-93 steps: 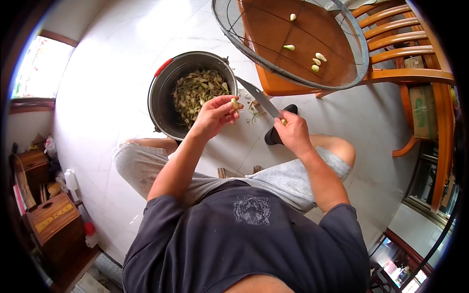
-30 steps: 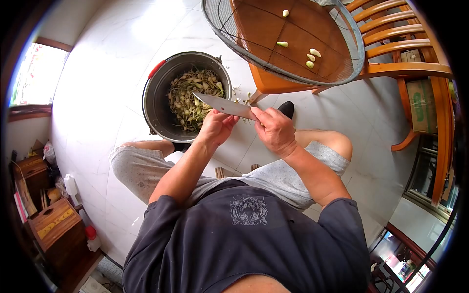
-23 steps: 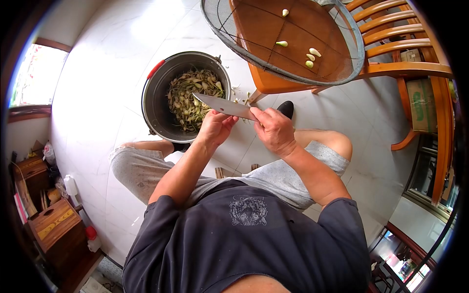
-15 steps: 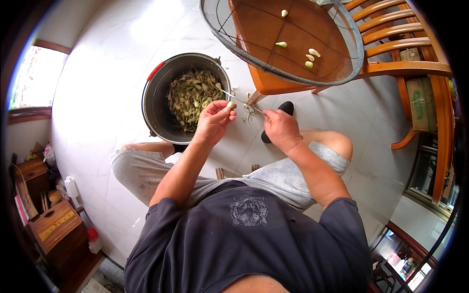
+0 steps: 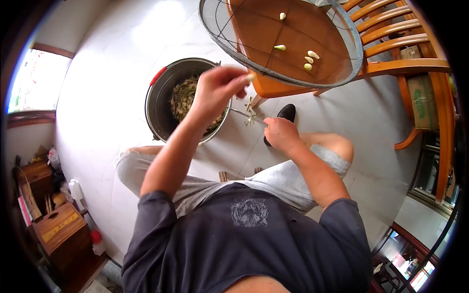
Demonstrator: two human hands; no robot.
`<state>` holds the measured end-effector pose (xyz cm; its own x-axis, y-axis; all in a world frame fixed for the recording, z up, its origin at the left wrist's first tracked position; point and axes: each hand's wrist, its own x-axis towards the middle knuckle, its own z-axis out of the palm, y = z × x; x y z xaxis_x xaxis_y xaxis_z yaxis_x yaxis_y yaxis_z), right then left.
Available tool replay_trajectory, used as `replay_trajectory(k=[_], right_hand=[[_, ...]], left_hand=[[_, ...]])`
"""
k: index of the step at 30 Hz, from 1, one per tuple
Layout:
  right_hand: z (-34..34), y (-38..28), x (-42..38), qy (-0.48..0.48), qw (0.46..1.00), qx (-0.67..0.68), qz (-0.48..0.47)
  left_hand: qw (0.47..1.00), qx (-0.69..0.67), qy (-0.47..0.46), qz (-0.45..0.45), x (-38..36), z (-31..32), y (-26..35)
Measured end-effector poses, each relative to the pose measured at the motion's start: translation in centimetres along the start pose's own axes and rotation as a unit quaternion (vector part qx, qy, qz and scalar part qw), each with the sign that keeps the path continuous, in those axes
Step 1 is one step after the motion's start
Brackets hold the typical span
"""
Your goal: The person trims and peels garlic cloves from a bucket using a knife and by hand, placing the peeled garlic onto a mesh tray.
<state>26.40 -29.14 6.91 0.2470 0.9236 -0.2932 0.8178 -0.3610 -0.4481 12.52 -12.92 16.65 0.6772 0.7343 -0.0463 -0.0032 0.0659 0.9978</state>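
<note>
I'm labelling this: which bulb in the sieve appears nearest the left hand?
The green-tipped bulb; the top bulb and three clustered bulbs appear farther off.

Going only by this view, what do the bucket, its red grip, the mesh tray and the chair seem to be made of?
Bucket: probably metal, dull grey with a soft sheen.
Red grip: perhaps plastic, judging by its even, bright colour.
Mesh tray: likely metal wire, see-through weave, matt grey rim.
Chair: apparently wood, varnished orange-brown, glossy slats.
</note>
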Motion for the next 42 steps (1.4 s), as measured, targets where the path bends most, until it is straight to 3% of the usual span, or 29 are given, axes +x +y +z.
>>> replay_trajectory(k=[2,3,7,8,12,13,15,17,21,25,26,29,30,33,36,37,38,39,42], right_hand=[[0.3,0.1,-0.1,-0.01,1.0,0.0,-0.004],[0.2,-0.1,-0.1,-0.014,1.0,0.001,-0.003],[-0.5,-0.5,-0.3,-0.015,0.999,0.036,-0.001],[-0.8,-0.6,-0.3,-0.018,0.998,0.056,0.004],[-1.6,-0.6,-0.3,-0.036,0.992,0.118,0.031],[-1.8,-0.6,-0.2,-0.041,0.99,0.129,0.037],[-2.3,-1.0,-0.2,-0.035,0.979,0.197,0.046],[-2.4,-1.4,-0.2,-0.027,0.972,0.229,0.047],[-2.0,-2.0,-0.2,0.001,0.977,0.214,0.027],[-1.8,-1.9,-0.2,0.025,0.972,0.232,0.043],[-2.0,-1.9,-0.3,0.036,0.974,0.22,0.042],[-2.7,-2.1,-0.6,0.053,0.978,0.199,0.034],[-2.9,-2.2,-0.6,0.053,0.978,0.2,0.033],[-2.7,-2.1,-0.6,0.067,0.972,0.223,0.023],[-2.5,-2.4,-0.6,0.096,0.96,0.262,0.003],[-2.2,-2.5,-0.4,0.11,0.954,0.278,-0.013],[-1.9,-2.7,-0.2,0.125,0.947,0.295,-0.029],[-1.7,-2.9,0.0,0.13,0.946,0.294,-0.047],[-1.6,-3.5,0.5,0.132,0.945,0.288,-0.077]], left_hand=[[0.987,0.154,-0.03,0.029,2.8,1.1,2.6],[0.963,0.248,-0.052,0.087,5.1,1.2,1.6],[0.911,0.368,-0.094,0.16,8.4,2.0,3.2],[0.924,0.33,-0.037,0.189,8.1,1.9,3.2],[0.974,0.198,-0.084,-0.075,3.8,-2.4,5.1],[0.971,0.16,-0.103,-0.147,2.4,-3.5,3.5],[0.952,0.202,-0.073,-0.216,-0.7,-3.8,-1.0],[0.945,0.137,-0.035,-0.294,-3.3,-3.0,-6.8],[0.921,-0.169,0.033,-0.351,-4.9,-0.3,-12.9],[0.938,-0.199,0.054,-0.277,-4.2,0.8,-14.6],[0.944,-0.172,0.061,-0.276,-4.2,1.0,-14.8],[0.926,0.148,-0.062,-0.343,-4.0,0.8,-15.5],[0.891,0.375,-0.131,-0.219,-4.3,0.8,-16.0],[0.908,0.353,-0.071,-0.212,-4.4,-1.2,-16.3],[0.919,0.313,0.151,-0.184,-3.2,-5.7,-16.2],[0.906,0.309,0.189,-0.22,-2.7,-7.2,-16.8],[0.872,0.4,0.182,-0.214,-2.2,-9.0,-18.6],[0.856,0.412,0.172,-0.261,-1.7,-10.0,-19.3],[0.824,0.463,0.173,-0.276,-1.0,-11.3,-21.6]])
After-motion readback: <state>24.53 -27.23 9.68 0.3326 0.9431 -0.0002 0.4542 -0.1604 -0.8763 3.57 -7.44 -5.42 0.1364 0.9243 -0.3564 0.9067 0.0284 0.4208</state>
